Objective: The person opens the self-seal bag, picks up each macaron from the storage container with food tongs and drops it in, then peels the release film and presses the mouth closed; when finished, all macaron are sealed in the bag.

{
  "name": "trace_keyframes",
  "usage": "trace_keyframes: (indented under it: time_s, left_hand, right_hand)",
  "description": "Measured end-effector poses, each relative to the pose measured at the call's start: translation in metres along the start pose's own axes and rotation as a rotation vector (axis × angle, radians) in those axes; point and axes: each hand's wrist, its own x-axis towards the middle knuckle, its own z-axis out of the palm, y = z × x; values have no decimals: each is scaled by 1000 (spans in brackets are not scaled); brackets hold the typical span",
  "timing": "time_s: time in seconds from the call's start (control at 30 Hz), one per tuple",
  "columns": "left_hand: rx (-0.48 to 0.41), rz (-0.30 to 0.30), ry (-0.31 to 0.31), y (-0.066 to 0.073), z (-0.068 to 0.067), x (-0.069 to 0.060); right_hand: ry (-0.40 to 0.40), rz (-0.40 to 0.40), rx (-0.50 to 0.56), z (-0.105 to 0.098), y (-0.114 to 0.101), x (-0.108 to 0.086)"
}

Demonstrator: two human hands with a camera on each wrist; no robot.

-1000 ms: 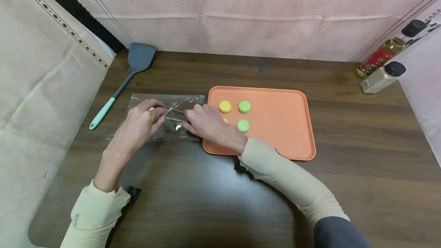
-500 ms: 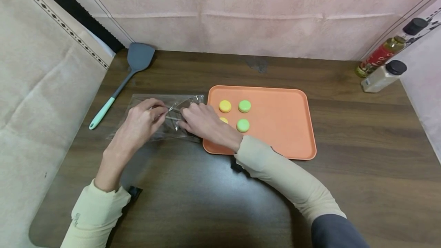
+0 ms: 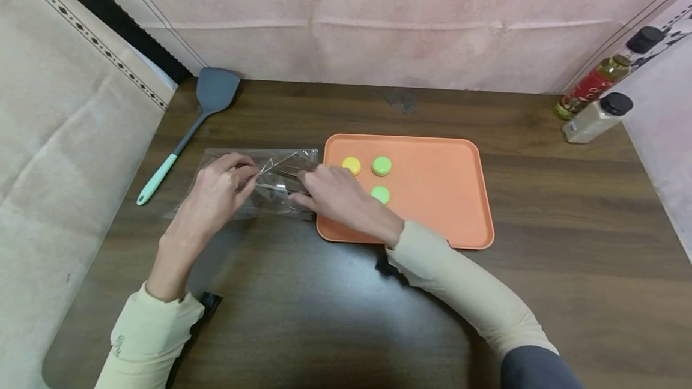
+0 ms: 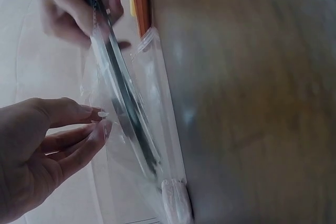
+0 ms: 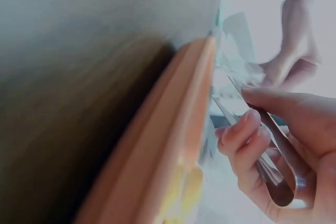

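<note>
In the head view my left hand [image 3: 220, 192] pinches the edge of a clear plastic bag [image 3: 243, 212] lying left of the tray; the left wrist view shows thumb and fingertips on the film. My right hand [image 3: 346, 200] holds metal tongs [image 5: 283, 156], their bent end near the palm. In the left wrist view the tongs' arms reach into the bag. Low in the bag sits a pale, rounded lump [image 4: 176, 201], its kind unclear. On the orange tray [image 3: 432, 191] are a yellow macaron [image 3: 351, 165] and green macarons [image 3: 381, 165]; the right hand covers part of the tray.
A spatula [image 3: 216, 89] with a mint handle lies at the table's left. An oil bottle [image 3: 589, 89] and a black-capped white jar [image 3: 594, 122] stand at the back right. Patterned cloth [image 3: 346, 53] hangs behind the table.
My right hand shifts slightly left, then back right toward the tray, the tongs now showing between it and the bag. It now hides the lower yellow macaron. My left hand barely moves.
</note>
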Motion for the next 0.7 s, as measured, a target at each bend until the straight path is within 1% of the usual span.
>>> trace_keyframes:
  time_s: [0.13, 0.17, 0.37, 0.53, 0.7]
  left_hand:
    - [-7, 5, 6, 0, 0, 0]
    - [-7, 6, 9, 0, 0, -1]
    - [-5, -6, 2, 0, 0, -1]
    - [-13, -19, -11, 1, 0, -2]
    - [-13, -8, -5, 1, 0, 1]
  right_hand:
    - [9, 31, 36, -11, 14, -28]
    - [4, 41, 45, -24, 12, -40]
    - [50, 73, 55, -43, 36, -83]
    - [73, 63, 87, -57, 57, -115]
    - [117, 30, 105, -64, 82, -149]
